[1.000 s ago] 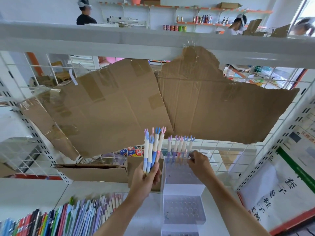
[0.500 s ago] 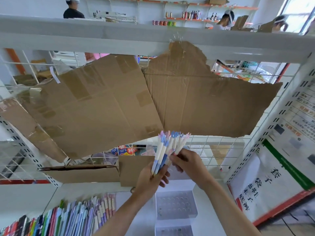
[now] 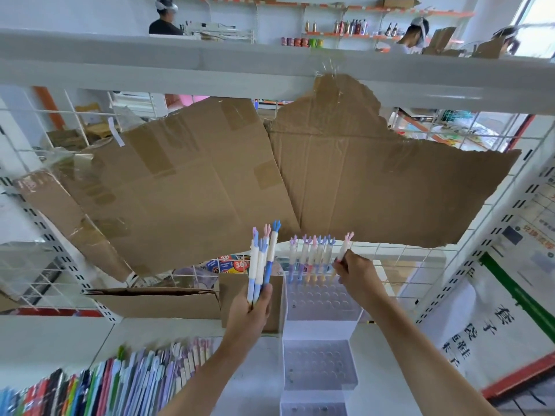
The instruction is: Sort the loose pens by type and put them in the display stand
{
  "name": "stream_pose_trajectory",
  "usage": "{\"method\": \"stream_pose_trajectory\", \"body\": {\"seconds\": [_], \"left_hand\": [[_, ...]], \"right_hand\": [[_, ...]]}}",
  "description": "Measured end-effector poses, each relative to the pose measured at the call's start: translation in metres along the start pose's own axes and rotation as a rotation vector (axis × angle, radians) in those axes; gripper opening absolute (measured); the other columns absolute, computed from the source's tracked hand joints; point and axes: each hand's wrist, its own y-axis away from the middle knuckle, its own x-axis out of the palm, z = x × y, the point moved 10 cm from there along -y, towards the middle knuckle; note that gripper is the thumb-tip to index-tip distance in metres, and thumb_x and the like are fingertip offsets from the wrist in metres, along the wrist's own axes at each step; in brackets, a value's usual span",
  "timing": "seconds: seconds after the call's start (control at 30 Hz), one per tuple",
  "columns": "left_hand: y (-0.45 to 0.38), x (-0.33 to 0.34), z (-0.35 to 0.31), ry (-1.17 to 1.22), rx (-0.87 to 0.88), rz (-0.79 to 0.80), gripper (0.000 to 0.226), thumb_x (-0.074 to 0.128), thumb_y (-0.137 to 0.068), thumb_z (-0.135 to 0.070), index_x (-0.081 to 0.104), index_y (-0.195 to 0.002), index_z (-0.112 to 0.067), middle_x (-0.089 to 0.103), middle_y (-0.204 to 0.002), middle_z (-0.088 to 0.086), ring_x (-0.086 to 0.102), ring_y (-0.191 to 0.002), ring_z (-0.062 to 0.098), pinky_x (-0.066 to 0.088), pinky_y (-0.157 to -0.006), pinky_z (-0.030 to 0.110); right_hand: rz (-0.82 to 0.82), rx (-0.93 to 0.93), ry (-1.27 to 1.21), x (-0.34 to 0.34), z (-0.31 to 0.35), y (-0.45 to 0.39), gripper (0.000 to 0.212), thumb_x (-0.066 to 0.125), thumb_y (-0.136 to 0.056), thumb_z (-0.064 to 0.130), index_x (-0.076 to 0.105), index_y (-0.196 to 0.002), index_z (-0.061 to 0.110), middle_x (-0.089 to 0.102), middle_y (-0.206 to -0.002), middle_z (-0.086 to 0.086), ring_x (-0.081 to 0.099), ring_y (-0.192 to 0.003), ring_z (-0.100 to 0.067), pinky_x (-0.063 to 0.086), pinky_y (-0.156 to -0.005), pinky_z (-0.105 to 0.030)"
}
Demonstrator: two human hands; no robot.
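My left hand [image 3: 251, 307] grips a small bunch of pens [image 3: 262, 259] upright; they have cream bodies, blue lower ends and antler-shaped tops. My right hand [image 3: 354, 273] pinches one pink-topped pen [image 3: 343, 250] at the right end of a row of several like pens [image 3: 310, 259]. That row stands in the top tier of a clear, stepped display stand [image 3: 321, 304]. The stand's lower tiers [image 3: 318, 364] show rows of holes with no pens in them.
Many loose pens of mixed colours [image 3: 99, 382] lie at the bottom left of the white shelf. A small cardboard box [image 3: 249, 298] stands behind my left hand, a flat one [image 3: 153, 301] to its left. Torn cardboard sheets [image 3: 270, 181] hang on the wire grid behind.
My right hand took one pink-topped pen out of the bunch in my left hand and carried it right to the end of the row in the stand. The bunch is smaller.
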Motion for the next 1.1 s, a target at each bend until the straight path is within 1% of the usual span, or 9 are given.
{"method": "stream_pose_trajectory", "body": {"seconds": [0.13,0.4,0.53,0.67,0.73,0.8,0.93,1.0,1.1], "left_hand": [[0.008,0.006,-0.015,-0.044,0.095,0.062,0.022,0.055,-0.093,-0.026,0.053,-0.082,-0.007,0.046,-0.058,0.000,0.037,-0.047,0.006,0.032,-0.044,0.016],[0.013,0.011,-0.021,-0.015,0.092,0.107,0.029,0.058,-0.090,-0.024,0.060,-0.096,0.005,0.051,-0.059,0.003,0.044,-0.050,0.010,0.036,-0.045,0.018],[0.012,0.013,-0.022,-0.009,0.087,0.128,0.028,0.058,-0.090,-0.024,0.063,-0.098,0.002,0.055,-0.062,0.004,0.047,-0.052,0.010,0.037,-0.046,0.019],[0.014,0.030,-0.021,0.008,0.069,0.182,0.021,0.059,-0.089,-0.025,0.065,-0.089,-0.005,0.058,-0.057,-0.003,0.046,-0.048,0.008,0.034,-0.044,0.016],[0.016,0.043,-0.020,-0.003,0.072,0.245,0.027,0.059,-0.084,-0.031,0.062,-0.081,-0.005,0.058,-0.057,-0.001,0.044,-0.046,0.009,0.033,-0.043,0.017],[0.019,0.054,-0.019,-0.038,0.076,0.300,0.029,0.058,-0.085,-0.032,0.061,-0.081,-0.003,0.060,-0.057,-0.001,0.045,-0.046,0.009,0.033,-0.044,0.016],[0.016,0.052,-0.018,-0.071,0.094,0.268,0.024,0.054,-0.093,-0.026,0.063,-0.098,-0.004,0.069,-0.067,0.005,0.046,-0.049,0.008,0.034,-0.045,0.016],[0.011,0.042,-0.019,-0.030,0.091,0.224,0.025,0.053,-0.092,-0.028,0.060,-0.104,-0.009,0.070,-0.075,0.011,0.041,-0.046,0.008,0.032,-0.043,0.016],[0.007,0.030,-0.020,-0.035,0.085,0.174,0.024,0.052,-0.090,-0.034,0.055,-0.100,-0.013,0.066,-0.067,0.006,0.033,-0.041,0.006,0.026,-0.040,0.016]], "right_hand": [[0.002,0.027,0.009,0.015,-0.010,0.001,0.022,0.048,-0.097,0.017,0.054,-0.087,-0.002,0.064,-0.086,-0.022,0.063,-0.079,-0.036,0.048,-0.068,-0.041],[0.016,0.050,0.050,0.026,-0.017,0.006,0.012,0.049,-0.095,0.014,0.053,-0.091,0.004,0.064,-0.095,-0.021,0.056,-0.080,-0.028,0.034,-0.063,-0.030],[-0.036,0.106,-0.042,0.011,-0.021,0.016,0.019,0.047,-0.091,0.005,0.056,-0.108,0.004,0.067,-0.092,-0.016,0.060,-0.077,-0.028,0.041,-0.063,-0.028],[0.070,-0.046,-0.337,0.006,0.024,0.046,0.018,0.050,-0.093,0.005,0.067,-0.088,0.010,0.063,-0.067,0.000,0.057,-0.055,-0.012,0.045,-0.056,-0.020],[0.217,-0.109,-0.485,0.014,0.051,0.061,0.020,0.052,-0.094,0.011,0.063,-0.078,0.008,0.060,-0.062,0.000,0.051,-0.051,-0.013,0.043,-0.053,-0.022],[0.241,-0.148,-0.446,0.018,0.061,0.066,0.023,0.058,-0.092,0.014,0.057,-0.069,0.010,0.058,-0.056,0.001,0.049,-0.048,-0.013,0.042,-0.052,-0.025],[0.137,-0.070,-0.456,-0.001,0.045,0.059,0.022,0.057,-0.091,0.009,0.053,-0.070,0.011,0.061,-0.057,0.003,0.052,-0.046,-0.010,0.044,-0.054,-0.026],[0.001,-0.052,-0.401,-0.027,0.034,0.051,0.021,0.054,-0.093,0.010,0.051,-0.072,0.012,0.063,-0.063,0.000,0.054,-0.046,-0.005,0.044,-0.054,-0.019],[-0.149,-0.061,-0.185,-0.052,0.021,0.038,0.018,0.050,-0.096,0.012,0.049,-0.078,0.008,0.061,-0.067,-0.005,0.056,-0.051,-0.004,0.039,-0.051,-0.009]]}}
